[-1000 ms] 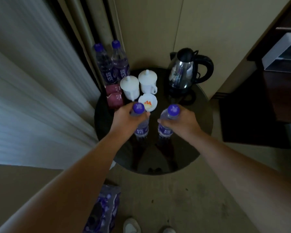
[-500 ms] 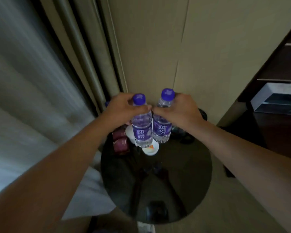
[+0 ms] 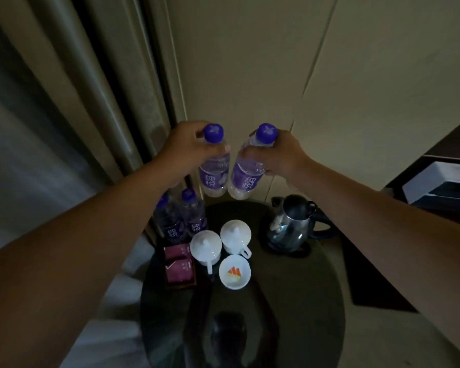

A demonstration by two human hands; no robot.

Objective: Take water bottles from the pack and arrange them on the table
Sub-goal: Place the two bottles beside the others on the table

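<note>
My left hand [image 3: 182,148] grips a purple-capped water bottle [image 3: 214,179] by its neck, and my right hand [image 3: 280,155] grips a second bottle [image 3: 243,181] the same way. Both bottles hang side by side in the air above the far edge of the round dark glass table [image 3: 290,301]. Two more purple-labelled bottles [image 3: 194,216] [image 3: 168,221] stand at the table's far left, partly behind my left forearm. The pack is out of view.
On the table stand two lidded white cups [image 3: 205,248] [image 3: 235,236], a small white dish [image 3: 234,272], purple sachets on a tray [image 3: 178,264] and a steel kettle [image 3: 292,224]. Curtains [image 3: 91,102] hang on the left, a beige wall behind, dark furniture at right.
Both hands have lifted their bottles off the table's near middle and carried them up and towards the far edge. The view has tilted upward.
</note>
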